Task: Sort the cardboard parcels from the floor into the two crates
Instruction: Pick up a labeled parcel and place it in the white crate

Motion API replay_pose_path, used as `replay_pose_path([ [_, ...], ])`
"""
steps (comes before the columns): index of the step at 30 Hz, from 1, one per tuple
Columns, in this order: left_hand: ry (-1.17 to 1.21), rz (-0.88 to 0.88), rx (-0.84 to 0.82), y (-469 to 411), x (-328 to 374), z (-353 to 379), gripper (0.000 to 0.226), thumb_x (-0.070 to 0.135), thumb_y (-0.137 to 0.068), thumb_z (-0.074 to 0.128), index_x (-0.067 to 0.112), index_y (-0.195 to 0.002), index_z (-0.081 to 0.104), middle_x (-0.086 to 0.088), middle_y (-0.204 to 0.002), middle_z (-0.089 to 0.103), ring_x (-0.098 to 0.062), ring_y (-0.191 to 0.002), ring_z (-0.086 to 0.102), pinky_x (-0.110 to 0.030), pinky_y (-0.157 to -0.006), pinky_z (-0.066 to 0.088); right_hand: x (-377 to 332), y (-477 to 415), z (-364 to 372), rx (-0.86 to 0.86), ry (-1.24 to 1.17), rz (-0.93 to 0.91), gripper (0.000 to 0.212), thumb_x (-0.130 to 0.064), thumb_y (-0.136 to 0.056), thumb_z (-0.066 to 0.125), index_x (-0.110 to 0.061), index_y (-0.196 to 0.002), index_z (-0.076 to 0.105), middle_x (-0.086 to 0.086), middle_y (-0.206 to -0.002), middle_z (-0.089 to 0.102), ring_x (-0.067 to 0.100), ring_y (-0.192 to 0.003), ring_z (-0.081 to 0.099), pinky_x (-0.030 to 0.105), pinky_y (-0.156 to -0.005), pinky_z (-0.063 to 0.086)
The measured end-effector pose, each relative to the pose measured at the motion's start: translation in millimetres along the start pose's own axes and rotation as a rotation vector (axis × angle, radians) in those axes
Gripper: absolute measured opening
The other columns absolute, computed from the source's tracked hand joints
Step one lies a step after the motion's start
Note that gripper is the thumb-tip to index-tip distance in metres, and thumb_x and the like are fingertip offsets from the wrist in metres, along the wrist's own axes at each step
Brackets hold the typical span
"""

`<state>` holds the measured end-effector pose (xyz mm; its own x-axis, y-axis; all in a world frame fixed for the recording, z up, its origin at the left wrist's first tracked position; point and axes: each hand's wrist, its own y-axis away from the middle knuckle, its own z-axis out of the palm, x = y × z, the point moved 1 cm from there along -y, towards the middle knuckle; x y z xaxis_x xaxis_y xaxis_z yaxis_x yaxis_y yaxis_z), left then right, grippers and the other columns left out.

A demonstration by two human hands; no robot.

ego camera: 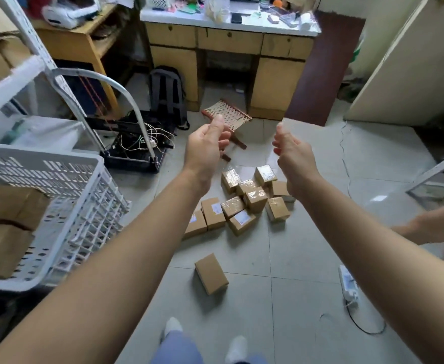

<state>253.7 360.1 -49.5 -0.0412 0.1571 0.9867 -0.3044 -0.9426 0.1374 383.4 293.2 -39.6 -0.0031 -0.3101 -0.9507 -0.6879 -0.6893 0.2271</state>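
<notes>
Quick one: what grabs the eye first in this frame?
The left hand and right hand reach out mid-frame, both empty. Below them a heap of parcels lies on the floor, with one lone parcel nearer the camera. At left, a white crate already holds cardboard boxes.

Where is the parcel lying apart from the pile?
Head view, centre: the single parcel lies on the floor, nearer the person than the pile.
</notes>
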Motion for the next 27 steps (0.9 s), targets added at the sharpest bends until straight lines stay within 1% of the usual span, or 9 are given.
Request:
replay_pose_path([
  [3, -0.002, -0.012, 0.069, -18, -6, -12, 0.032, 0.038, -0.101, 0.039, 0.014, -0.098, 0.061, -0.003, -0.1, 0.06, -0.017, -0.097, 0.057, -0.033, -0.093, 0.048, 1, -16, 20, -0.086, 0.014, 0.007, 0.035, -0.045, -0.099, 0.043, -0.014, -0.097, 0.059, 0.01, -0.11, 0.063, 0.023, -0.104, 0.058, 0.029, -0.081, 0.048],
  [4, -0.004, -0.019, 0.088, -26, -8, -16, 0.033, 0.038, -0.101, 0.039, 0.014, -0.099, 0.061, -0.002, -0.1, 0.06, -0.017, -0.097, 0.058, -0.034, -0.093, 0.048, 0, -22, 27, -0.102, 0.026, 0.009, 0.037, -0.045, -0.099, 0.042, -0.013, -0.095, 0.059, 0.012, -0.112, 0.062, 0.025, -0.104, 0.058, 0.032, -0.083, 0.049],
  [5, -0.003, -0.028, 0.102, -36, -11, -20, 0.033, 0.039, -0.1, 0.039, 0.014, -0.099, 0.061, -0.001, -0.099, 0.061, -0.016, -0.096, 0.058, -0.035, -0.093, 0.048, 0, -29, 34, -0.107, 0.045, 0.003, 0.044, -0.045, -0.099, 0.041, -0.006, -0.099, 0.061, 0.018, -0.118, 0.061, 0.031, -0.107, 0.057, 0.04, -0.09, 0.049],
  [7, 0.007, -0.046, 0.117, -57, -19, -28, 0.032, 0.04, -0.1, 0.04, 0.016, -0.097, 0.062, 0.001, -0.096, 0.061, -0.016, -0.095, 0.059, -0.037, -0.094, 0.047, 1, -44, 49, -0.113, 0.068, 0.008, 0.059, -0.047, -0.098, 0.041, 0.007, -0.116, 0.056, 0.025, -0.127, 0.055, 0.038, -0.117, 0.051, 0.05, -0.101, 0.04],
  [12, 0.037, -0.102, 0.162, -114, -40, -51, 0.031, 0.038, -0.099, 0.041, 0.016, -0.089, 0.061, 0.0, -0.091, 0.06, -0.016, -0.089, 0.057, -0.033, -0.089, 0.047, 10, -84, 92, -0.163, 0.099, 0.017, 0.052, -0.043, -0.099, 0.042, 0.007, -0.108, 0.056, 0.025, -0.122, 0.057, 0.035, -0.115, 0.052, 0.046, -0.101, 0.041],
  [17, 0.022, -0.187, 0.22, -155, -64, -73, 0.03, 0.039, -0.098, 0.043, 0.017, -0.086, 0.06, 0.001, -0.086, 0.058, -0.015, -0.083, 0.056, -0.031, -0.082, 0.044, 23, -121, 135, -0.223, 0.14, 0.077, 0.064, -0.045, -0.099, 0.042, 0.014, -0.123, 0.048, 0.031, -0.129, 0.049, 0.042, -0.119, 0.048, 0.055, -0.104, 0.036],
  [21, 0.021, -0.23, 0.282, -180, -89, -91, 0.028, 0.039, -0.097, 0.045, 0.019, -0.083, 0.059, 0.003, -0.084, 0.057, -0.014, -0.081, 0.055, -0.031, -0.08, 0.041, 47, -150, 169, -0.293, 0.211, 0.086, 0.064, -0.047, -0.098, 0.041, 0.013, -0.118, 0.053, 0.03, -0.124, 0.054, 0.035, -0.097, 0.059, 0.046, -0.091, 0.046],
  [25, 0.003, -0.279, 0.371, -203, -132, -102, 0.028, 0.039, -0.097, 0.046, 0.018, -0.083, 0.059, 0.0, -0.085, 0.058, -0.014, -0.081, 0.055, -0.03, -0.08, 0.042, 84, -185, 201, -0.378, 0.264, 0.144, 0.063, -0.045, -0.099, 0.041, 0.014, -0.117, 0.054, 0.027, -0.115, 0.06, 0.04, -0.103, 0.056, 0.045, -0.087, 0.046],
  [27, 0.002, -0.293, 0.427, -215, -160, -107, 0.028, 0.039, -0.097, 0.047, 0.02, -0.08, 0.06, 0.001, -0.084, 0.059, -0.015, -0.082, 0.055, -0.028, -0.08, 0.044, 107, -202, 213, -0.448, 0.281, 0.177, 0.056, -0.042, -0.1, 0.04, 0.009, -0.114, 0.058, 0.018, -0.105, 0.061, 0.021, -0.093, 0.053, 0.03, -0.073, 0.042],
])
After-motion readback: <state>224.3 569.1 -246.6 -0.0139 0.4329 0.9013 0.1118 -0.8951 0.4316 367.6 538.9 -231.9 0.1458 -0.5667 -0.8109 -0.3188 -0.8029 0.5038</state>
